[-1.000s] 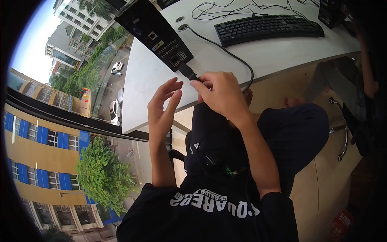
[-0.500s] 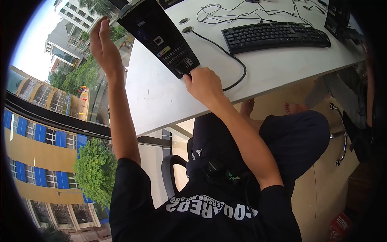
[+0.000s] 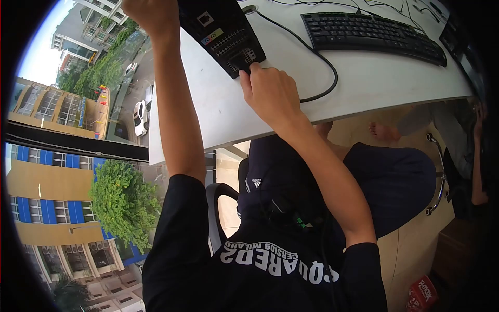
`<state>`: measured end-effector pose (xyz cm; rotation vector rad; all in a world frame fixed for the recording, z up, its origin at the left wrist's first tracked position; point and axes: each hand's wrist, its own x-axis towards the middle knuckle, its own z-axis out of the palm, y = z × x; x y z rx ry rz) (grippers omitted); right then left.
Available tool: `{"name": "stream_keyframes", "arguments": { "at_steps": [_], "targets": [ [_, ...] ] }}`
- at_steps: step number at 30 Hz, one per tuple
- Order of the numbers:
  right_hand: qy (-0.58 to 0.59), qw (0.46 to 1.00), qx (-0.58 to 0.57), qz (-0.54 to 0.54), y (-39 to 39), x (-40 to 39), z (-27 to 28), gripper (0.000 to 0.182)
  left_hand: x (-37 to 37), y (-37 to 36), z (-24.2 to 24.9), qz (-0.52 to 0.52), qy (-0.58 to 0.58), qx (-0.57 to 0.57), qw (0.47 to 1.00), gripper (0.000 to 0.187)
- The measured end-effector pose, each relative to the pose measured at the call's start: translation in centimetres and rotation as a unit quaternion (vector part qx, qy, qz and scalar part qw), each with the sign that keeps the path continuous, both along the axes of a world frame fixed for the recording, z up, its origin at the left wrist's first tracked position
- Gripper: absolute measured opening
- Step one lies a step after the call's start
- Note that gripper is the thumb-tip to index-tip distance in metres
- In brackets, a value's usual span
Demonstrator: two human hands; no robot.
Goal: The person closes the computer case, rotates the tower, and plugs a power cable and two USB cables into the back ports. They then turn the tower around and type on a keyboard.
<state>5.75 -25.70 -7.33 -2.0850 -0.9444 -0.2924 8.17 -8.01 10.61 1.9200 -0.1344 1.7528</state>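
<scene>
A black computer tower (image 3: 223, 36) stands on the white desk, its back panel of ports and vents facing me. Its upper part is cut off by the frame's top edge. My right hand (image 3: 273, 91) is closed at the bottom of that panel, thumb and forefinger against it. A thick black power cable (image 3: 327, 62) loops over the desk and runs in under this hand; its plug is hidden by the fingers. Up at the top left, my left hand (image 3: 153, 15) is beside the tower's upper part, its fingers outside the frame.
A black keyboard (image 3: 371, 34) lies on the white desk (image 3: 200, 104), with thin cables (image 3: 400, 8) behind it. A dark device (image 3: 460, 49) stands at the right edge. Windows (image 3: 78, 151) are on the left. Another person's foot (image 3: 383, 131) shows under the desk.
The view has shifted, so the tower and keyboard sit higher in the frame. My left hand is now mostly cut off at the top. My right hand stays at the bottom of the panel.
</scene>
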Motion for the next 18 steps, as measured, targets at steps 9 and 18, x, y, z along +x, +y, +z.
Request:
{"name": "stream_keyframes", "arguments": {
  "at_steps": [9,18],
  "targets": [
    [-0.033,0.999,0.006,-0.015,0.55,-0.14,-0.08,0.030,0.46,0.17,-0.25,-0.015,-0.024,0.006,1.000,0.026],
    [-0.041,0.999,0.001,-0.024,0.86,-0.28,0.25,0.030,0.29,-0.29,-0.19,-0.014,-0.024,-0.003,1.000,0.027]
  ]
}}
